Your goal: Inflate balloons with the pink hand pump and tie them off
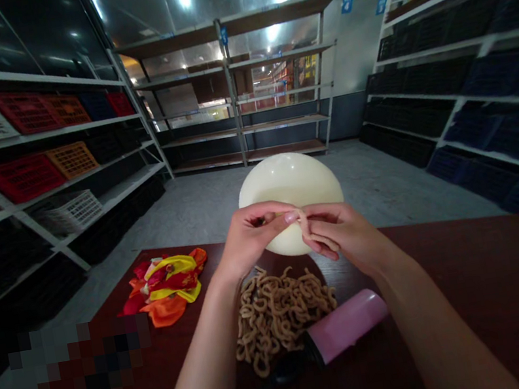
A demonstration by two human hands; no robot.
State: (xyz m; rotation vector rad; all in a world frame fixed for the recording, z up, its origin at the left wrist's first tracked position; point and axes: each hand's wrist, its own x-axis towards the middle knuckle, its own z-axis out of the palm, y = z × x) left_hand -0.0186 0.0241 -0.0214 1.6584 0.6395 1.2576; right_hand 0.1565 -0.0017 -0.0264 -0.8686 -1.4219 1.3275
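Note:
A big inflated cream balloon [286,176] is directly beyond my hands, its near side partly covered by them. The fingers and thumb of my left hand [264,223] pinch at the balloon's near side; its neck is hidden. My right hand [339,224] meets the left one, fingers curled around a thin tan strand [305,227]. Whether this strand is the balloon's neck or a separate band, I cannot tell. Below the hands lies a pile of curly brown bands [278,307]. A pink hand pump [348,325] with a black nozzle rests against the pile, near my right forearm.
Red, yellow and orange limp balloons or cloths [170,286] lie on the left of the dark red table [479,290]. Shelving with plastic crates [20,178] lines the left wall, dark bins [420,81] the right. A metal rack [230,86] stands at the back.

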